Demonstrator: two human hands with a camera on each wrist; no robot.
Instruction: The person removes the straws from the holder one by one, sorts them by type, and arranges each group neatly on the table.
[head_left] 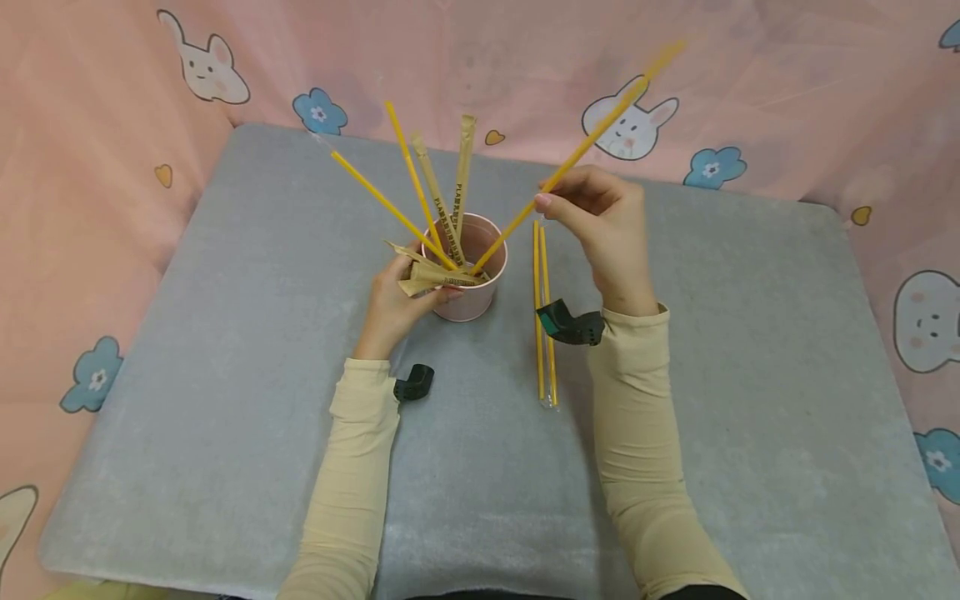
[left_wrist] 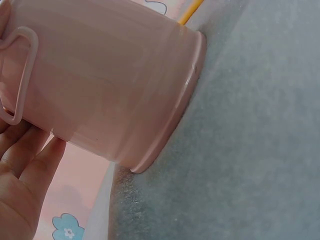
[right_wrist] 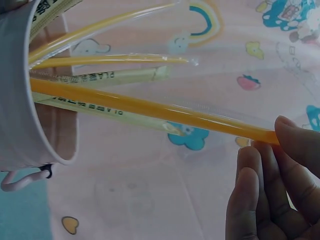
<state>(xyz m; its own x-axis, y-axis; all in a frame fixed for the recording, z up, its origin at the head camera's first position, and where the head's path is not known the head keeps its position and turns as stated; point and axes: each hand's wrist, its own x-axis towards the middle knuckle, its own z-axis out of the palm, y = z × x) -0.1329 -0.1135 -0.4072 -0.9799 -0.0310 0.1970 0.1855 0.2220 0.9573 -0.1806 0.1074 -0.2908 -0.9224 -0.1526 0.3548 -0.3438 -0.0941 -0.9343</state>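
Note:
A small pink bucket (head_left: 463, 310) stands on the grey table, with a wire handle (left_wrist: 31, 65) on its side. My left hand (head_left: 393, 304) grips the bucket from the left, its thumb at the front rim. Between thumb and fingers, my right hand (head_left: 603, 225) pinches a yellow straw (head_left: 577, 152), tilted up to the right with its lower end inside the bucket. Other yellow straws (head_left: 411, 167) in clear wrap lean out to the left. Paper-wrapped straws (head_left: 463, 162) with dark print stand at the back of the bucket, and more paper wrappers (head_left: 431, 275) lean over its front left rim.
Two yellow straws (head_left: 540, 333) in clear wrap lie on the table (head_left: 765, 400) to the right of the bucket, beneath the right wrist. A pink curtain (head_left: 525, 67) with rabbits and flowers hangs along the table's back and sides.

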